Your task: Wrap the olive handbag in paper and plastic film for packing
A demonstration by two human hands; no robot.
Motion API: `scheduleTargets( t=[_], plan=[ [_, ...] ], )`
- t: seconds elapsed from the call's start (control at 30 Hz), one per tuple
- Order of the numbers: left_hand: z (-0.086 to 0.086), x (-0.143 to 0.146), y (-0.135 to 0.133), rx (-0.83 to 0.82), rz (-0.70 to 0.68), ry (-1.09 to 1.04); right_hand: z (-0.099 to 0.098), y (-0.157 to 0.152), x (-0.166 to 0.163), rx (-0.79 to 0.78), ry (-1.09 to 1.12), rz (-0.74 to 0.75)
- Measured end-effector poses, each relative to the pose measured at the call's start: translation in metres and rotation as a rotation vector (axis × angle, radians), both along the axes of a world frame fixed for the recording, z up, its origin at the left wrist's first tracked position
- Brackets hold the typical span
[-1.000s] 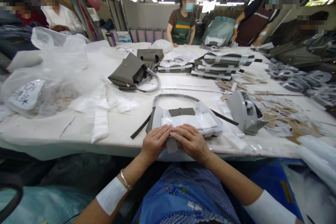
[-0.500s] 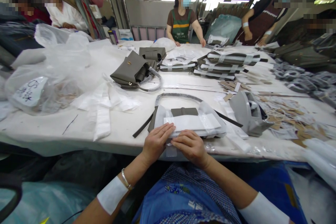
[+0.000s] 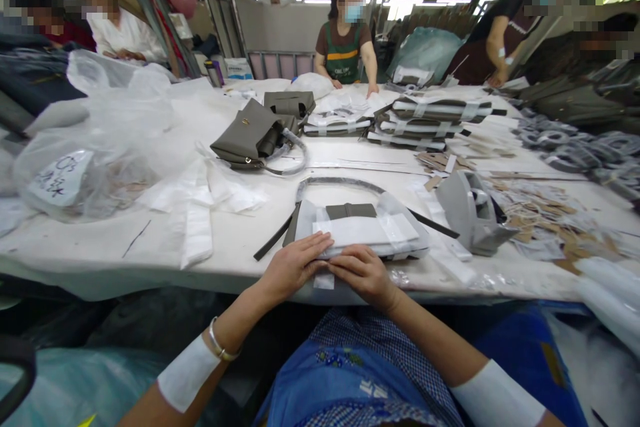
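A dark olive handbag (image 3: 351, 211) lies flat before me, its body partly covered by white wrapping sheets (image 3: 367, 231) and clear tape. Its plastic-wrapped handle (image 3: 345, 181) arches away from me, and loose dark straps stick out at both sides. At the bag's near edge my left hand (image 3: 295, 265) is closed over the wrapping, fingers on top and thumb lower. Close beside it, my right hand (image 3: 367, 275) has its fingers pressed together on the same edge. A small pale strip (image 3: 324, 280) hangs below the edge between my hands. The fingertips' undersides are hidden.
Olive handbags (image 3: 247, 135) and wrapped bag stacks (image 3: 425, 121) lie farther back on the white-covered table (image 3: 165, 233). A grey moulded piece (image 3: 463, 213) and scattered tags (image 3: 555, 217) are at right, plastic bags (image 3: 90, 167) at left. Co-workers (image 3: 345, 40) stand across the table.
My left hand and forearm have shifted slightly left and lie flatter along the bag's edge. My right hand has barely moved. The co-worker opposite has drawn one hand inward.
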State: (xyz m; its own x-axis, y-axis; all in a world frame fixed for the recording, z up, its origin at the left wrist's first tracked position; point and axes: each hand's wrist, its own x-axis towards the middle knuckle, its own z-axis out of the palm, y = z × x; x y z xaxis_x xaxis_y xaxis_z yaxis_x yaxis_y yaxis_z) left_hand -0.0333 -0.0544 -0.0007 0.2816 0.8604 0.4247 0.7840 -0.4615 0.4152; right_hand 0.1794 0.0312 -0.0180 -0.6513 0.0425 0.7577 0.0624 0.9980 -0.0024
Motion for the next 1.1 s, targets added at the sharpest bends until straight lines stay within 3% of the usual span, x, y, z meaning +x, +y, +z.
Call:
scheduleTargets(
  t=[0.33,0.5,0.67,1.1],
  plan=[
    [-0.020,0.004,0.002,0.214,0.078,0.102,-0.005,-0.008,0.012,-0.015,-0.062,0.006],
    [-0.024,0.006,0.003,0.244,0.076,0.118,-0.021,-0.028,0.028,-0.023,-0.180,0.007],
    [-0.025,0.007,0.002,0.259,0.085,0.136,-0.039,-0.040,0.016,-0.013,-0.278,-0.082],
    [-0.031,0.007,0.001,0.291,0.114,0.185,-0.036,-0.035,-0.011,-0.113,-0.033,0.040]
  ],
)
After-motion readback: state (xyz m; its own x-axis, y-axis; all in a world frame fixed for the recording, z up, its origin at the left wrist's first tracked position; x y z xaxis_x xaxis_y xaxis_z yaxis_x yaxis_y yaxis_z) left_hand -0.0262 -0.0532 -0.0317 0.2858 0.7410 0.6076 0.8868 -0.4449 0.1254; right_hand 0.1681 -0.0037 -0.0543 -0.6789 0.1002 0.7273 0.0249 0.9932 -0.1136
